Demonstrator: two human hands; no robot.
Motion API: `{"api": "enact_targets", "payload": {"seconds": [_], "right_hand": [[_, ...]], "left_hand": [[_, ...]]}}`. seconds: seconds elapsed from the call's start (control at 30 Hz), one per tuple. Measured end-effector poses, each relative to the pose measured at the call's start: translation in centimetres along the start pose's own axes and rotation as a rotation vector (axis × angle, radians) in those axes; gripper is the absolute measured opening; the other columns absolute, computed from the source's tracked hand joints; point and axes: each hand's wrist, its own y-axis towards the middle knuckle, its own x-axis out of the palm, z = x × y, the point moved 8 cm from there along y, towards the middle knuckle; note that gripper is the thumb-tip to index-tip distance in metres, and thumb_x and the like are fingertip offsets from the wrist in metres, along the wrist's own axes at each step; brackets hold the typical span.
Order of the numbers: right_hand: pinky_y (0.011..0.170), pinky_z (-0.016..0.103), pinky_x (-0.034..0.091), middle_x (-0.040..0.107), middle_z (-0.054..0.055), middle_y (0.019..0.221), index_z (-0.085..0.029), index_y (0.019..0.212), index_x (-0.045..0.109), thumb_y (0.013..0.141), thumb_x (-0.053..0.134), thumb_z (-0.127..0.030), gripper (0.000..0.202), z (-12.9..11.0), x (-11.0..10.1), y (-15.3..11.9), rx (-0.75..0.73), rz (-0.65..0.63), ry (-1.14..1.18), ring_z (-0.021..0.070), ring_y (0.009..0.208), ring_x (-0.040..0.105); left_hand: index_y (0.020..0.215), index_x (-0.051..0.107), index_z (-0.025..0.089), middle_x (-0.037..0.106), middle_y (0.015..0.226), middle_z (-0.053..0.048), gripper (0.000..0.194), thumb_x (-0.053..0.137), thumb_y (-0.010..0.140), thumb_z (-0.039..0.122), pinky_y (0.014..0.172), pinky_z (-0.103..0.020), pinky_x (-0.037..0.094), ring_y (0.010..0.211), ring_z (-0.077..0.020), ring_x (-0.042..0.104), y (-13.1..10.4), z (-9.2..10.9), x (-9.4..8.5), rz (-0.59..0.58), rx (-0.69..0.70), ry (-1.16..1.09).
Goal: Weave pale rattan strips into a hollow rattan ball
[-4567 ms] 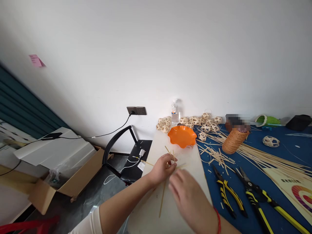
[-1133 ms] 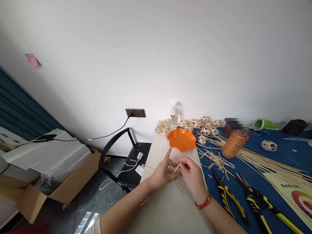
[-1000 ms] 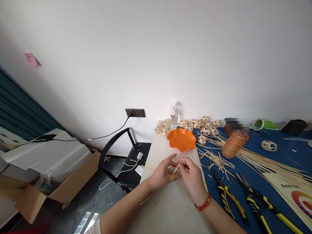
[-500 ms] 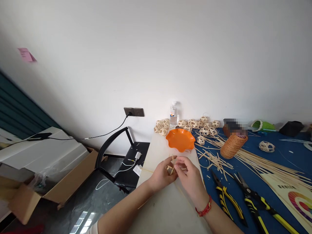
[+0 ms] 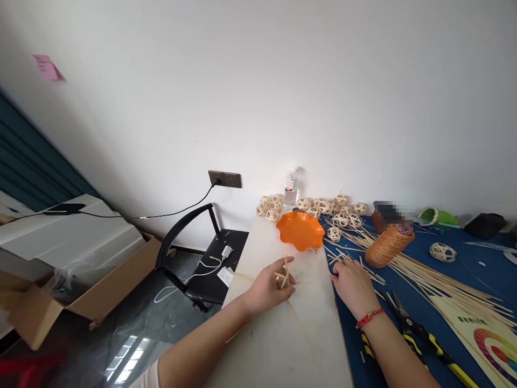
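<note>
My left hand (image 5: 270, 288) is closed around a small open weave of pale, flat bamboo-like strips (image 5: 285, 276). Long strip ends stick out from it across the white tabletop (image 5: 278, 345). My right hand (image 5: 352, 284) is low over the blue mat, beside a scatter of short cut strips (image 5: 343, 253). Its fingers bend downward with the tips hidden, so whether it holds a strip cannot be seen. Below its wrist lie yellow-and-black pliers (image 5: 367, 345), mostly covered by the arm. Long-handled cutters with yellow-and-black grips (image 5: 420, 330) lie to its right.
An orange wavy-edged dish (image 5: 301, 230) sits ahead, with several woven balls (image 5: 340, 207) and a water bottle (image 5: 291, 188) behind. Right are a spool of orange cord (image 5: 390, 245), long strips (image 5: 448, 280) and a colour-wheel sheet (image 5: 480, 339). A black chair (image 5: 218, 258) stands left.
My right hand has left the woven piece and moved right to the short strips on the blue mat. My left hand still holds the piece. The view has shifted slightly.
</note>
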Motion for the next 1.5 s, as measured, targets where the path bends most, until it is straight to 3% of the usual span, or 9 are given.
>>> {"api": "enact_targets", "payload": {"seconds": [0.2, 0.3, 0.4, 0.53, 0.67, 0.77, 0.93, 1.13, 1.5], "right_hand": [[0.069, 0.036, 0.041, 0.064, 0.011, 0.079, -0.021, 0.064, 0.064, 0.083, 0.054, -0.007, 0.026, -0.3, -0.4, 0.0, -0.023, 0.050, -0.019, 0.0274, 0.083, 0.061], [0.082, 0.039, 0.048, 0.064, 0.013, 0.101, -0.020, 0.071, 0.065, 0.084, 0.056, -0.013, 0.017, -1.4, -1.7, 0.1, -0.064, 0.104, 0.044, 0.0276, 0.095, 0.062], [0.096, 0.039, 0.049, 0.057, 0.012, 0.123, -0.022, 0.078, 0.064, 0.088, 0.055, -0.021, 0.013, -3.9, -3.8, -0.1, -0.136, 0.165, 0.183, 0.0258, 0.115, 0.059], [0.100, 0.044, 0.049, 0.051, 0.010, 0.128, -0.024, 0.081, 0.059, 0.091, 0.055, -0.021, 0.012, -8.3, -7.2, -1.0, -0.289, 0.203, 0.539, 0.0248, 0.119, 0.059], [0.098, 0.045, 0.051, 0.052, 0.010, 0.128, -0.025, 0.088, 0.059, 0.090, 0.056, -0.016, 0.010, -12.6, -9.0, -2.5, -0.390, 0.146, 0.550, 0.0265, 0.122, 0.056], [0.101, 0.049, 0.049, 0.054, 0.012, 0.129, -0.024, 0.113, 0.056, 0.086, 0.059, -0.013, 0.030, -14.8, -9.3, -3.4, -0.417, 0.165, 0.486, 0.0292, 0.122, 0.055], [0.100, 0.055, 0.048, 0.059, 0.016, 0.127, -0.019, 0.143, 0.037, 0.086, 0.060, -0.014, 0.062, -15.9, -8.0, -3.3, -0.406, 0.213, 0.381, 0.0325, 0.122, 0.055], [0.096, 0.055, 0.053, 0.063, 0.013, 0.122, -0.024, 0.145, 0.034, 0.082, 0.063, -0.021, 0.069, -13.4, -4.4, -2.1, -0.247, 0.120, 0.483, 0.0315, 0.113, 0.062], [0.096, 0.047, 0.055, 0.062, 0.012, 0.126, -0.024, 0.144, 0.037, 0.078, 0.069, -0.031, 0.073, -11.7, 0.1, -3.4, 0.053, -0.079, 0.713, 0.0283, 0.114, 0.063]], "left_hand": [[0.150, 0.038, 0.022, 0.074, 0.100, -0.006, 0.079, 0.069, 0.077, 0.014, 0.073, -0.030, 0.053, 0.075, -0.0153, 0.067, -0.2, -0.1, 0.1, -0.009, 0.010, 0.013], [0.152, 0.033, 0.023, 0.075, 0.102, -0.005, 0.084, 0.068, 0.077, 0.014, 0.070, -0.029, 0.052, 0.070, -0.0136, 0.065, -0.2, 0.0, 0.1, -0.017, 0.029, 0.025], [0.152, 0.032, 0.024, 0.075, 0.103, -0.005, 0.085, 0.068, 0.076, 0.013, 0.068, -0.028, 0.052, 0.069, -0.0126, 0.064, -0.3, 0.1, 0.3, -0.026, 0.053, 0.042], [0.152, 0.031, 0.024, 0.074, 0.099, -0.003, 0.084, 0.067, 0.076, 0.014, 0.066, -0.025, 0.051, 0.070, -0.0127, 0.064, -0.3, 0.3, 0.5, -0.034, 0.090, 0.069], [0.149, 0.036, 0.023, 0.073, 0.097, -0.003, 0.080, 0.068, 0.076, 0.014, 0.063, -0.025, 0.049, 0.066, -0.0119, 0.060, -0.2, 1.0, 0.5, -0.036, 0.133, 0.108], [0.144, 0.042, 0.022, 0.071, 0.096, -0.003, 0.075, 0.069, 0.074, 0.014, 0.066, -0.027, 0.050, 0.072, -0.0147, 0.062, -0.1, 1.6, 0.4, -0.034, 0.163, 0.137], [0.141, 0.043, 0.021, 0.069, 0.085, 0.001, 0.074, 0.069, 0.073, 0.013, 0.067, -0.028, 0.050, 0.072, -0.0159, 0.062, 0.0, 1.8, 0.5, -0.042, 0.193, 0.181], [0.146, 0.035, 0.022, 0.071, 0.100, -0.006, 0.082, 0.070, 0.072, 0.015, 0.072, -0.030, 0.051, 0.082, -0.0196, 0.068, -0.2, 1.0, 0.7, -0.017, 0.231, 0.200], [0.157, -0.006, 0.026, 0.072, 0.100, -0.005, 0.111, 0.066, 0.076, 0.007, 0.078, -0.035, 0.054, 0.086, -0.0214, 0.070, -0.5, 0.5, 0.6, -0.004, 0.270, 0.160]]}}
